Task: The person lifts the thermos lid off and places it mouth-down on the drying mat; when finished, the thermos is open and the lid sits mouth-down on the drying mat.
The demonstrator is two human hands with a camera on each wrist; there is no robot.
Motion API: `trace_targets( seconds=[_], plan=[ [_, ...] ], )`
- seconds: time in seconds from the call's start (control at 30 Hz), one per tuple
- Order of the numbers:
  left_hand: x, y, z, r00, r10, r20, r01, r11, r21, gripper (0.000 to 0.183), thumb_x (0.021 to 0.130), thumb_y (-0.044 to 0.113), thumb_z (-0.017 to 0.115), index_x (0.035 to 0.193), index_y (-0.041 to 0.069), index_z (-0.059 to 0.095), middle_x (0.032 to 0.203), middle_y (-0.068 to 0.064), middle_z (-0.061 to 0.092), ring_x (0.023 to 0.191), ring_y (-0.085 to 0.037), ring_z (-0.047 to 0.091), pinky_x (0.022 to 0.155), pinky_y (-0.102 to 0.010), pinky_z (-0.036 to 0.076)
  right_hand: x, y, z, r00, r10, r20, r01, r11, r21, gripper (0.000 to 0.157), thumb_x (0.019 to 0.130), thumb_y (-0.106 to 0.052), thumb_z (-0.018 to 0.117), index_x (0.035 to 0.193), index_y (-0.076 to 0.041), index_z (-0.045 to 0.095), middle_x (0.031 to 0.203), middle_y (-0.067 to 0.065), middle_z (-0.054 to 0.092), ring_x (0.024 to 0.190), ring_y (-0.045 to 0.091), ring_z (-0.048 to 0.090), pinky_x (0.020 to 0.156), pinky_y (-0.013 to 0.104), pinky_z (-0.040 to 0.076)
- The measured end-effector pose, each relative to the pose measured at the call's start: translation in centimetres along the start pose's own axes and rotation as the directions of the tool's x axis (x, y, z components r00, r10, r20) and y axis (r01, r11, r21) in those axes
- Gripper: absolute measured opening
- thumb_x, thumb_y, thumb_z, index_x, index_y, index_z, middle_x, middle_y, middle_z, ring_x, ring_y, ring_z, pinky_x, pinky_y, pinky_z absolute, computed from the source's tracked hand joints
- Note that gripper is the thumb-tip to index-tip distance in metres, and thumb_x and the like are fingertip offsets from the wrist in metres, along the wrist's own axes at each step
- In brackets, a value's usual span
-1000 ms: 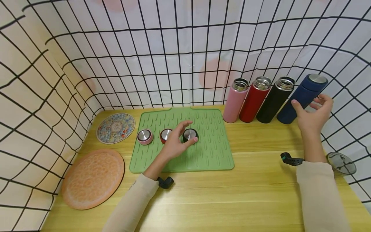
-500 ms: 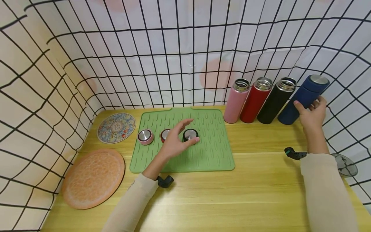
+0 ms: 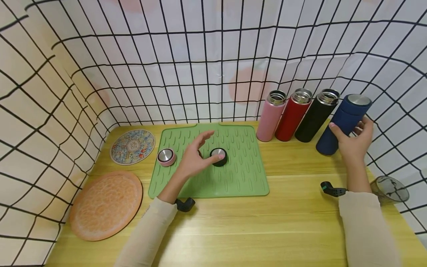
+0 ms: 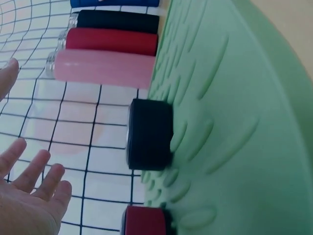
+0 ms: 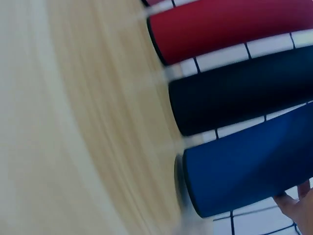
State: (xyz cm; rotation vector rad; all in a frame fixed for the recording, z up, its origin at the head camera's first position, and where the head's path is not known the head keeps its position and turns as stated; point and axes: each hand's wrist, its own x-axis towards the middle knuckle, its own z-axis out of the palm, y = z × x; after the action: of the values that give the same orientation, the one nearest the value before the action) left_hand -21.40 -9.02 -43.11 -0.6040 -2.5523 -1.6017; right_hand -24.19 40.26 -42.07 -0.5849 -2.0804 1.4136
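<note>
My right hand [image 3: 356, 144] grips the capped blue thermos [image 3: 343, 120], thumb on its left side and fingers round the right. In the right wrist view the thermos base [image 5: 193, 183] appears slightly off the table. Over the green mat [image 3: 247, 178], my left hand [image 3: 195, 157] holds nothing, its fingers spread, with the thumb in front of the black lid [image 3: 218, 160] in the head view. The left wrist view shows that hand [image 4: 32, 196] apart from the black lid [image 4: 150, 134]. A red lid [image 4: 145, 221] sits beside it, hidden by the hand in the head view.
A pink lid [image 3: 166, 157] lies on the mat's left. Uncapped pink [image 3: 271, 116], red [image 3: 293, 115] and black [image 3: 317, 116] thermoses stand at the back. Two round mats, patterned [image 3: 132, 147] and orange [image 3: 106, 205], lie left. A glass [image 3: 388, 189] stands far right.
The blue thermos, held in my right hand, has come towards me and a little left from its place beside the black one. My left hand has drifted slightly left, now covering the red lid.
</note>
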Motion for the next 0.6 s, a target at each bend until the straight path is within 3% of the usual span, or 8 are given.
trace_targets(
  seconds=[0.17,0.33,0.47,0.6],
  plan=[
    [0.0,0.2,-1.0,1.000,0.003,-0.010,-0.002,1.000,0.021,0.084,0.083,0.043,0.086,0.155,0.034,0.043,0.157,0.004,0.048,0.147,-0.017,0.043,0.123,-0.043,0.035,-2.3,-0.9,0.6,0.991,-0.131,-0.013,0.131,0.978,0.162,0.077,0.081,-0.020,0.088,0.146,-0.031,0.049,0.140,-0.008,0.052,0.124,0.011,0.054,0.105,0.029,0.047],
    [0.0,0.1,-2.2,0.999,-0.029,-0.014,0.029,0.999,0.045,0.090,0.079,0.052,0.087,0.156,0.039,0.040,0.158,0.008,0.046,0.148,-0.015,0.041,0.124,-0.042,0.034,-4.5,-1.6,1.6,0.947,-0.319,0.035,0.287,0.893,0.347,0.074,0.079,-0.001,0.086,0.143,-0.017,0.054,0.133,0.006,0.068,0.114,0.017,0.065,0.097,0.020,0.052],
    [0.1,0.0,-2.9,1.000,0.006,-0.009,-0.005,0.999,0.040,0.094,0.078,0.053,0.087,0.157,0.038,0.039,0.158,0.007,0.046,0.148,-0.014,0.041,0.124,-0.040,0.034,-6.2,-2.5,2.8,0.918,-0.384,0.099,0.305,0.844,0.441,0.072,0.078,0.006,0.082,0.143,-0.011,0.056,0.131,0.007,0.069,0.114,0.017,0.066,0.096,0.016,0.052],
    [0.0,0.2,-3.2,0.998,0.062,-0.007,-0.061,0.998,0.030,0.096,0.077,0.050,0.088,0.158,0.034,0.038,0.160,0.003,0.045,0.148,-0.014,0.041,0.125,-0.041,0.032,-7.9,-3.6,4.1,0.878,-0.444,0.177,0.318,0.819,0.479,0.071,0.078,0.011,0.080,0.143,-0.007,0.057,0.130,0.004,0.068,0.114,0.015,0.065,0.098,0.015,0.051]
  ],
)
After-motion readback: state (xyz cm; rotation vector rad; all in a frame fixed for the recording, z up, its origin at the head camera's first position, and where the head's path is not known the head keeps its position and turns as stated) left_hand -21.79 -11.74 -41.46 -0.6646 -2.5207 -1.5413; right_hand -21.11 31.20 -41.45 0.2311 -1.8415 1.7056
